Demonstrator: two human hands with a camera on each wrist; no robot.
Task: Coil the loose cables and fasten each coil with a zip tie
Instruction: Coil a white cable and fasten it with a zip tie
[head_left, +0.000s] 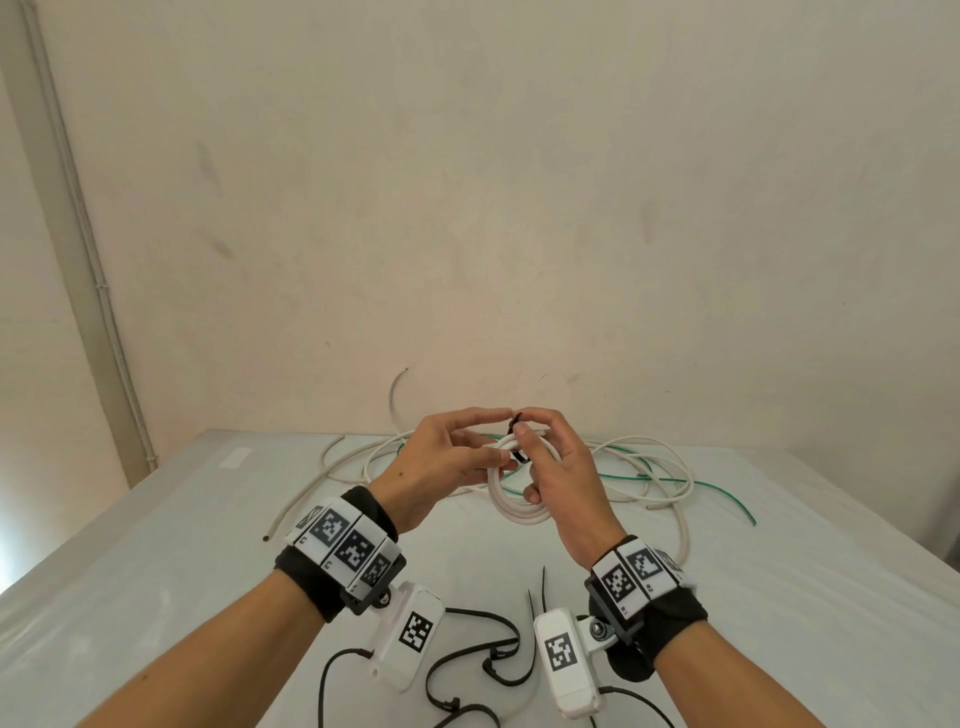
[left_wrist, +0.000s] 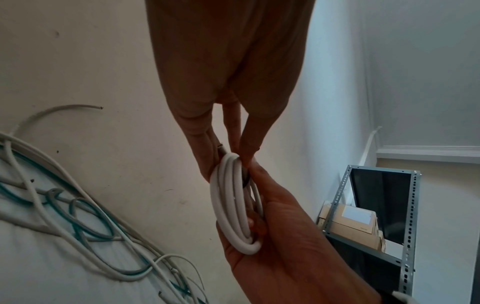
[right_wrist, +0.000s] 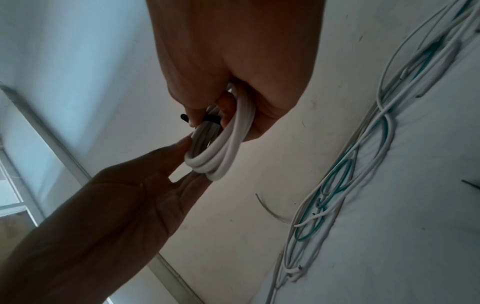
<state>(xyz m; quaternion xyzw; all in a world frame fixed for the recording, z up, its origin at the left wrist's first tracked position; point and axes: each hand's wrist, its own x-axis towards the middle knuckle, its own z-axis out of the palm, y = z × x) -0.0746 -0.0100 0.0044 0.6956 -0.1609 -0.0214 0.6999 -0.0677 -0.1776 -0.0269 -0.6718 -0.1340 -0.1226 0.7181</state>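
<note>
Across a wide white table (head_left: 156, 571) set against a plain cream wall, a tangle of loose white cables (head_left: 649, 483) and one green cable (head_left: 727, 493) sprawls along the far edge, uncoiled. Spare black zip ties (head_left: 498, 644) lie on the near side, just below the wrists.

Above the middle of the table, both hands hold up one small white coil (head_left: 511, 506) of several loops. The right hand (head_left: 566, 478) curls round the coil's right side, fingers threaded through its centre, and its thumb and forefinger pinch a black zip tie (head_left: 518, 428) wrapped over the top of the bundle. The left hand (head_left: 441, 462) pinches the coil's top left between thumb and fingertips, steadying it.

Judging from this, the first coil is wound and its tie is looped round, probably being drawn tight; whether it is fully locked cannot be told. The cables on the far side all remain to be coiled and tied.
</note>
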